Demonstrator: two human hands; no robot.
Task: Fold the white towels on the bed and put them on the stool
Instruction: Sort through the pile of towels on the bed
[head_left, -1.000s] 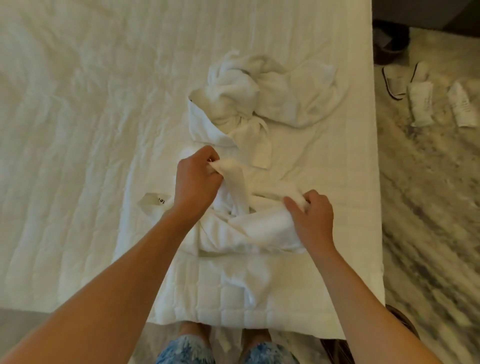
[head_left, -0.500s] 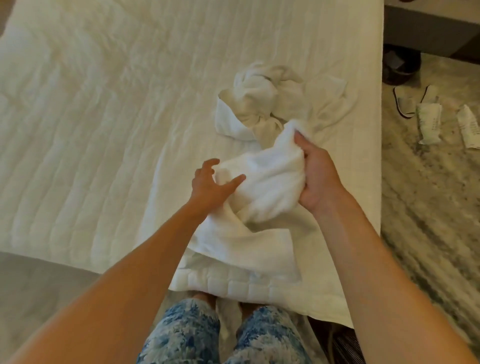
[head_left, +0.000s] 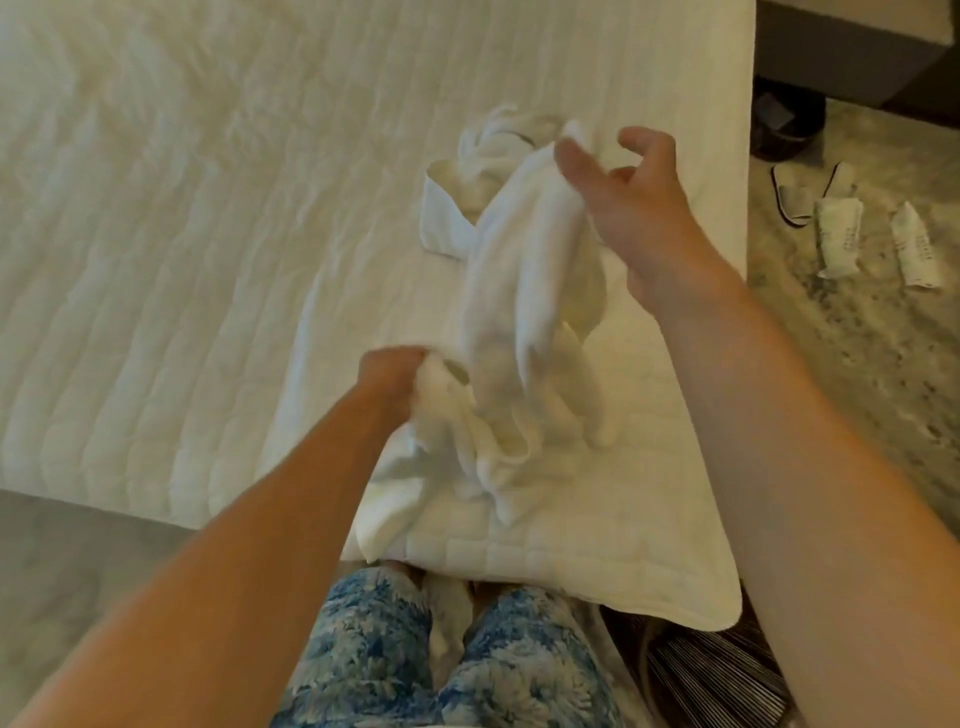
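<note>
A white towel (head_left: 524, 291) is lifted above the bed (head_left: 182, 234), stretched in a loose bunch between my hands. My left hand (head_left: 392, 376) grips its lower end near the bed's front edge. My right hand (head_left: 623, 197) is raised at the towel's upper end; the thumb lies against the cloth and the fingers are spread and loosely curled. A second white towel (head_left: 467, 176) lies crumpled on the bed just behind, partly hidden by the lifted one. No stool is plainly in view.
On the marbled floor (head_left: 857, 389) to the right lie an open slipper (head_left: 792, 197) and two wrapped ones (head_left: 836, 234). A dark round object (head_left: 784, 124) stands by the bed's corner. A dark striped thing (head_left: 717, 675) sits by my legs.
My right hand has raised the towel's upper end higher and spread its fingers. My left hand has moved down to the lower end and closed on it. The towel now hangs stretched lengthwise.
</note>
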